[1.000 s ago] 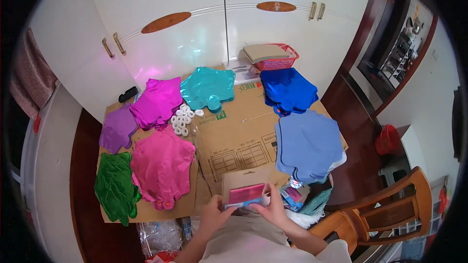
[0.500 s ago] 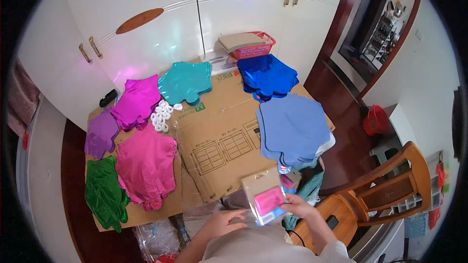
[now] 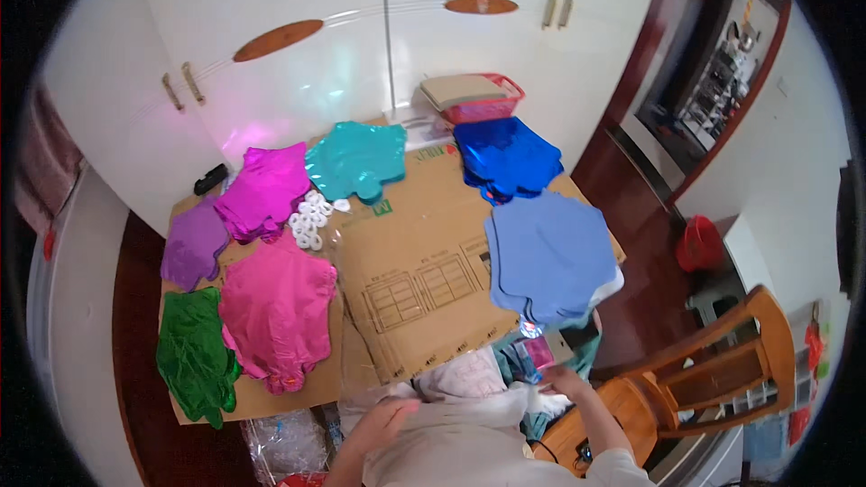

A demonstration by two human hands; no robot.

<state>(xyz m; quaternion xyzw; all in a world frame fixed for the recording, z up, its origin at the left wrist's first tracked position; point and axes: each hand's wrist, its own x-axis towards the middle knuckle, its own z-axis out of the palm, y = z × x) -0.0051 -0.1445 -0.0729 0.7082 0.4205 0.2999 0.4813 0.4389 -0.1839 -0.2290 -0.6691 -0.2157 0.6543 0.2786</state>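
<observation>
My right hand (image 3: 566,383) is low at the right, by the table's front edge, close to a clear packet with a pink inside (image 3: 539,353). Its fingertips are blurred, so whether they grip anything is unclear. The packet lies among blue-green plastic (image 3: 585,349). Near my lap, my left hand (image 3: 390,419) holds nothing, its fingers loosely stretched. On the cardboard, a stack of flat pale-blue foil balloons (image 3: 550,257) lies above my right hand. Pink balloons (image 3: 280,316) and green balloons (image 3: 194,352) are on the left side.
Purple (image 3: 194,243), magenta (image 3: 263,189), teal (image 3: 359,160) and dark-blue balloons (image 3: 507,155) lie along the table's far side. White ribbon rolls (image 3: 311,218) sit near the teal pile. A red basket (image 3: 487,106) stands behind; a wooden chair (image 3: 704,361) is at right.
The packet with the pink inside that my right hand held in front of me is gone from there. My right hand is now lower beside the blue-green plastic. My left hand has drawn slightly left.
</observation>
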